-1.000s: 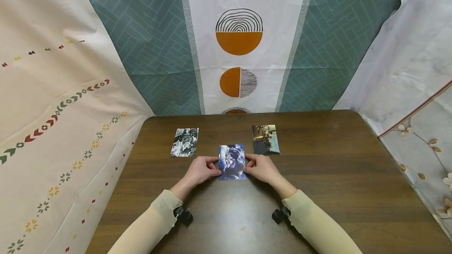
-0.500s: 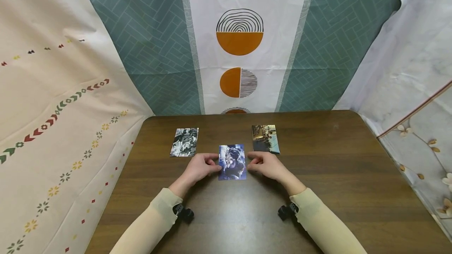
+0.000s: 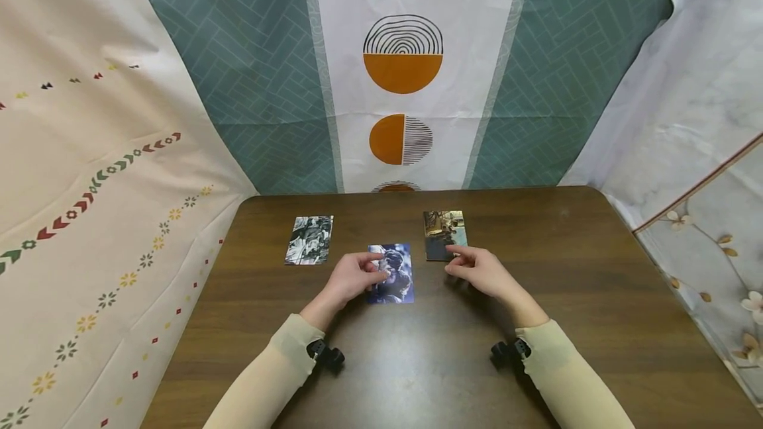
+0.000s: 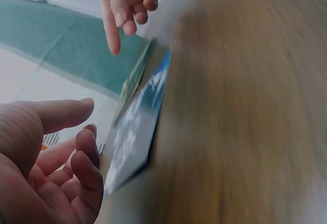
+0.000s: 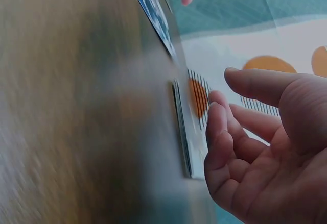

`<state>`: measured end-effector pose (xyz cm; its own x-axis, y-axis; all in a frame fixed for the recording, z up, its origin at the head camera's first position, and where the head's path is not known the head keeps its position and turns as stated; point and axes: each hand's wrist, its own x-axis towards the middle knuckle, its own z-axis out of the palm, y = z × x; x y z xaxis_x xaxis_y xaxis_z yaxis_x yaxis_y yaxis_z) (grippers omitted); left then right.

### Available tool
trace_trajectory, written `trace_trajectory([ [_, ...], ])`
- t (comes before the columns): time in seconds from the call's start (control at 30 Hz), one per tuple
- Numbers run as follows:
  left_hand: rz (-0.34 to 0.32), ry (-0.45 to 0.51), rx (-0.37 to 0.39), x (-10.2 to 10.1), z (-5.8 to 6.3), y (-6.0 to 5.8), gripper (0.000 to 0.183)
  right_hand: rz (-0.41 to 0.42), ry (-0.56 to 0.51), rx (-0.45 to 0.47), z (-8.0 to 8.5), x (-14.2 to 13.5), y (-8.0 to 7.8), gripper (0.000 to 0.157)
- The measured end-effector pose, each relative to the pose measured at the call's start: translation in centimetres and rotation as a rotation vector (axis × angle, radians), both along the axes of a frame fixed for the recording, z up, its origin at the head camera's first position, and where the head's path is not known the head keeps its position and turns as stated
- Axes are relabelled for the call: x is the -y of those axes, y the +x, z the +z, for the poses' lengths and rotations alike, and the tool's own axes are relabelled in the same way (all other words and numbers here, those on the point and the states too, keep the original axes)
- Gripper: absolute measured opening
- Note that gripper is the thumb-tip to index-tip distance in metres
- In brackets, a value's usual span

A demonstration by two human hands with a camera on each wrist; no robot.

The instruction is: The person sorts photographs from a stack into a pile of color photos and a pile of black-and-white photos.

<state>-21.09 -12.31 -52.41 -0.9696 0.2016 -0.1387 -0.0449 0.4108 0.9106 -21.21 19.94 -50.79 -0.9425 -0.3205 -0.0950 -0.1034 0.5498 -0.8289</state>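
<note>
A blue-toned photo card [image 3: 402, 288] lies face up at the middle of the table. My left hand [image 3: 353, 277] hovers over its left edge, fingers loosely bent and holding nothing. In the left wrist view, a gap shows between those fingertips and the blue card [image 4: 135, 137]. Farther right lies a small stack of photo cards [image 3: 438, 237], topped by a colour picture; its layered edge [image 5: 183, 137] shows in the right wrist view. My right hand [image 3: 484, 273] is just above the stack's near right corner, thumb and forefinger apart, with nothing between them.
A black-and-white photo card [image 3: 309, 241] lies at the back left of the brown wooden table [image 3: 566, 296]. Patterned cloths hang around it: a green and white one [image 3: 417, 98] behind, a cream one [image 3: 179, 230] at the left, a marbled one [image 3: 703, 217] at the right.
Both hands have let go of the blue photo card. My right hand has moved right to the stack; my left has lifted slightly and shifted right over the card. The cards stay in place.
</note>
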Motion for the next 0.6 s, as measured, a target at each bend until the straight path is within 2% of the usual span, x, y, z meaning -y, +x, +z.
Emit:
trace_trajectory([
  [0.23,-0.022,0.026,-0.026,-3.0,0.4,-0.8,0.046,-0.072,0.016,-0.015,0.2,-1.4,-0.9,0.056],
  [0.4,-0.043,0.083,-0.034,-4.9,0.6,-1.3,0.047,-0.098,0.009,-0.022,0.1,-2.0,-1.0,0.056],
  [0.6,-0.038,0.128,-0.023,-7.2,0.8,-2.2,0.046,-0.136,-0.001,-0.014,-0.1,-2.6,-1.3,0.054],
])
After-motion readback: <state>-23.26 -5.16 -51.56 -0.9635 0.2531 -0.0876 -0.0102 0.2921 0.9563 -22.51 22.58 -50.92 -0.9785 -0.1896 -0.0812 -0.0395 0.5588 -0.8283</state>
